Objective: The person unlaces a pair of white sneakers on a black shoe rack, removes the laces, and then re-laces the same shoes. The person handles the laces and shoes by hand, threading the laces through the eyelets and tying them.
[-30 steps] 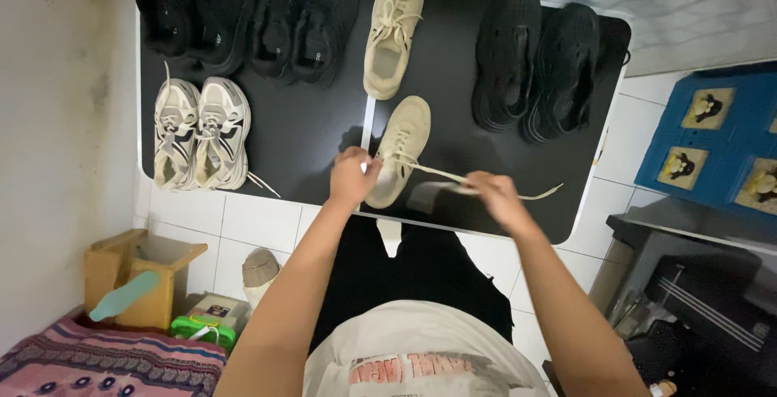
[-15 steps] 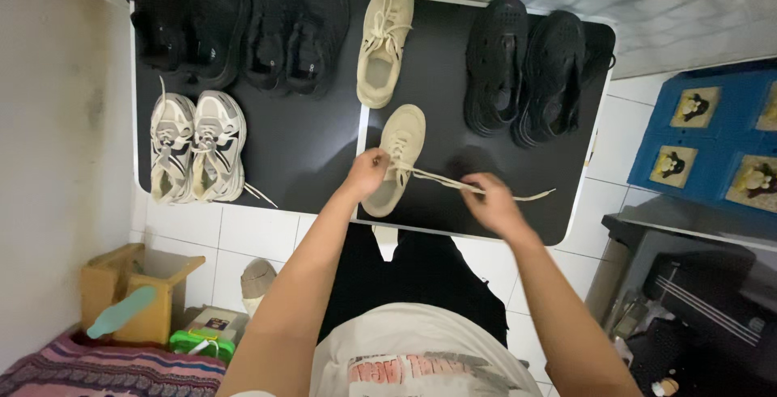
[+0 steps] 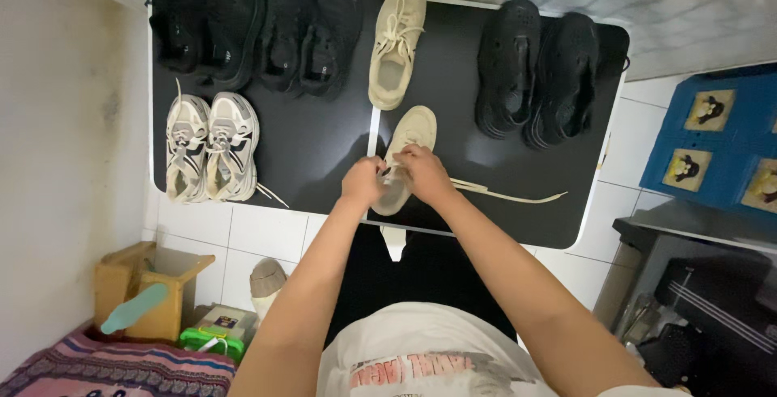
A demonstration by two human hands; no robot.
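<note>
Since the earlier frame the right hand (image 3: 424, 172) has left the stretched lace out at the right and come in over the beige shoe (image 3: 407, 154), so both hands now meet on it just left of the frame's middle. With the pull gone, the loose lace (image 3: 506, 194) lies slack on the black table (image 3: 316, 134), trailing toward the right from the shoe.

That shoe is a pale beige sneaker lying lengthwise at the near edge of the table, toe pointing toward the top of the frame; its rear half is covered by the hands. Its mate (image 3: 396, 42) stands just above it, laced, at the top middle.

Both hands are curled over the shoe's laced part. The left hand (image 3: 362, 182) has its fingers bunched together at the shoe's left side, and the right hand's fingers are bent down over the top; whether either is pinching lace cannot be told, since the fingertips are hidden.

White-and-grey sneakers (image 3: 210, 148) sit at the left of the table, black shoes (image 3: 255, 25) at the upper left, black sandals (image 3: 538, 69) at the upper right.
</note>
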